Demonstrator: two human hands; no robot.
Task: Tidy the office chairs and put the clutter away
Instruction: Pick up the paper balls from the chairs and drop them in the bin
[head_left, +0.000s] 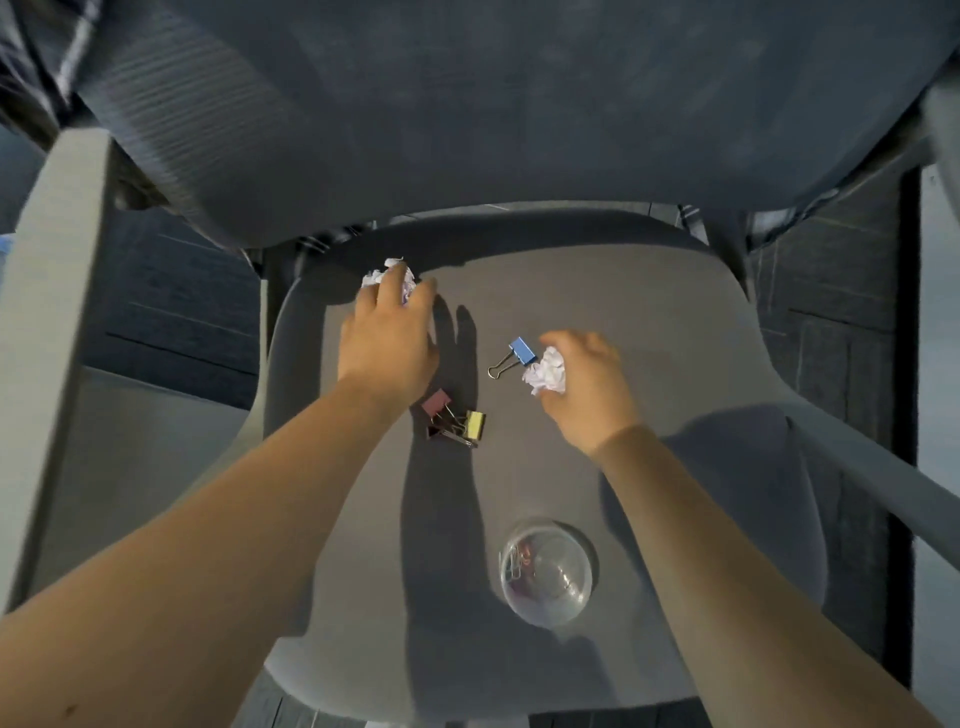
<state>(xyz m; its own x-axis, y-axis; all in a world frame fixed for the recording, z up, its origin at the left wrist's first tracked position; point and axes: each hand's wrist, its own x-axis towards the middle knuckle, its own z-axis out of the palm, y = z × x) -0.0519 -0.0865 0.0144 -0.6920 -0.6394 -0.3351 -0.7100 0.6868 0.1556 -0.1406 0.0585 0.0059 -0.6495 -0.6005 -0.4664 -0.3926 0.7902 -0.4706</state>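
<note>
A person's left hand closes over one paper ball at the back of the chair seat; the right hand grips a second. Between them lie three binder clips: blue, pink, yellow.

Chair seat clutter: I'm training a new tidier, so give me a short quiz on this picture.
1. True or false: the right hand holds a crumpled paper ball.
2. Which binder clip lies nearest the right hand? A pink B blue C yellow
3. Fill in: the left hand is over a second ___ near the back of the chair seat.

Key: 1 true. 2 B, the blue clip; the pink clip and yellow clip lie together nearer the left wrist. 3 paper ball. The clear plastic cup lies on its side at the front.
</note>
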